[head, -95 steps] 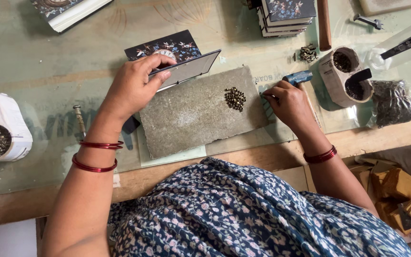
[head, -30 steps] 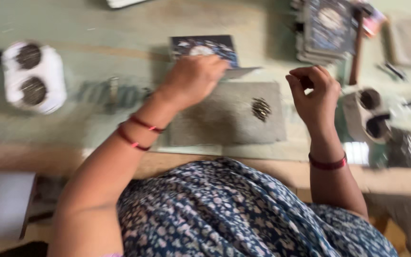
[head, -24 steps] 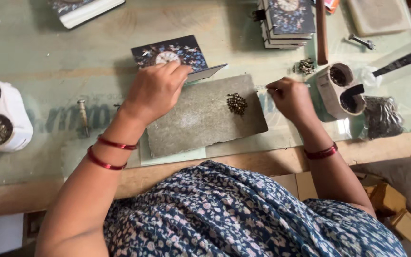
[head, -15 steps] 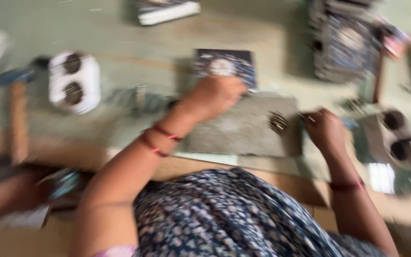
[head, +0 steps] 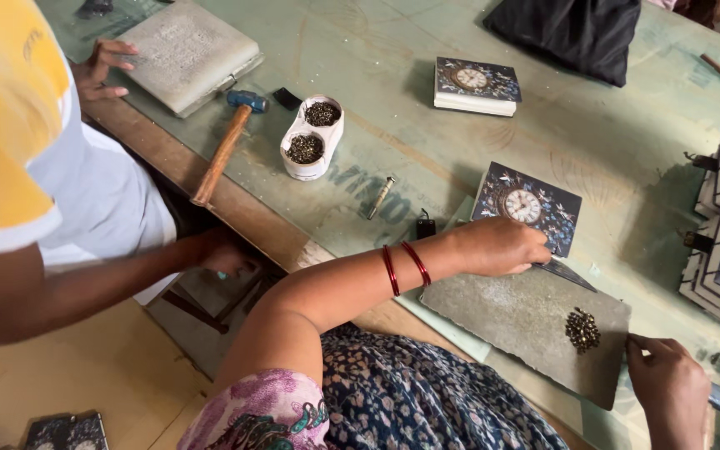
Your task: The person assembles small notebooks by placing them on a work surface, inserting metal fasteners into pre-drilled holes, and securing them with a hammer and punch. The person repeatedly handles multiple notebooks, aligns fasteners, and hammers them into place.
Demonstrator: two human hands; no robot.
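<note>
Since before, left hand (head: 502, 247) stays flat on one clock-printed cover (head: 529, 204); right hand (head: 668, 385) seemingly pinches something by one stud pile (head: 582, 329).

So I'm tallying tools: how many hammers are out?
1 for sure: a blue-headed hammer with a wooden handle lies on the table beside the white cup. A blue bit by the right hand may belong to a second.

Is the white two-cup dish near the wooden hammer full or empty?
Full: both cups of the white two-cup dish hold dark small pieces, nearly up to their rims.
</note>
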